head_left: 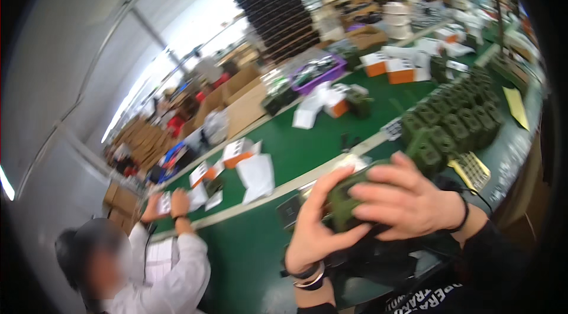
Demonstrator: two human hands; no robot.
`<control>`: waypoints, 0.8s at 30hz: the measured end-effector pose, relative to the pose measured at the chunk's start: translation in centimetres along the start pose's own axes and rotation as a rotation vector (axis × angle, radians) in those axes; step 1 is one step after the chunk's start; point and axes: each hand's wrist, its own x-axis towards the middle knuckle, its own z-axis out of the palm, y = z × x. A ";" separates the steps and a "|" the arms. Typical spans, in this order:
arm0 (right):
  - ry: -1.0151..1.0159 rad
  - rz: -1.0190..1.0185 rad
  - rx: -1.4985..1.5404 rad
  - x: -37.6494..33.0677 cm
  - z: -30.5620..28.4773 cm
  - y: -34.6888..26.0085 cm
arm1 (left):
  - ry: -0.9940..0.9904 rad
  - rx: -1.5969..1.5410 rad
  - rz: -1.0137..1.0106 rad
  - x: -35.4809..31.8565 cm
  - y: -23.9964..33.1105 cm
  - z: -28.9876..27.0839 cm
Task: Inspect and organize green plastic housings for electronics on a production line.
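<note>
A dark green boxy device [343,201] is held between my two hands, above the green work surface [248,261]. My left hand [316,219] is wrapped round its left and lower side, thumb and fingers curved against it. Across its top and right side lie the fingers of my right hand [402,198], a little blurred by motion. Much of the device is hidden behind my fingers. Just left of it sits a grey-black flat part [289,211]. Black items [378,264], too dark to make out, lie under my hands.
Several similar green devices [452,122] stand in rows at right, beside a yellow label sheet [471,171]. A green conveyor belt [284,157] carries white-and-orange boxes [238,152] and papers. A purple basket [319,74] stands beyond. At left, a co-worker's hands [171,203] hold something white.
</note>
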 end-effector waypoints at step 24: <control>0.091 0.595 0.874 -2.3 2.3 3.1 | 0.621 -0.204 0.075 2.5 -1.7 4.4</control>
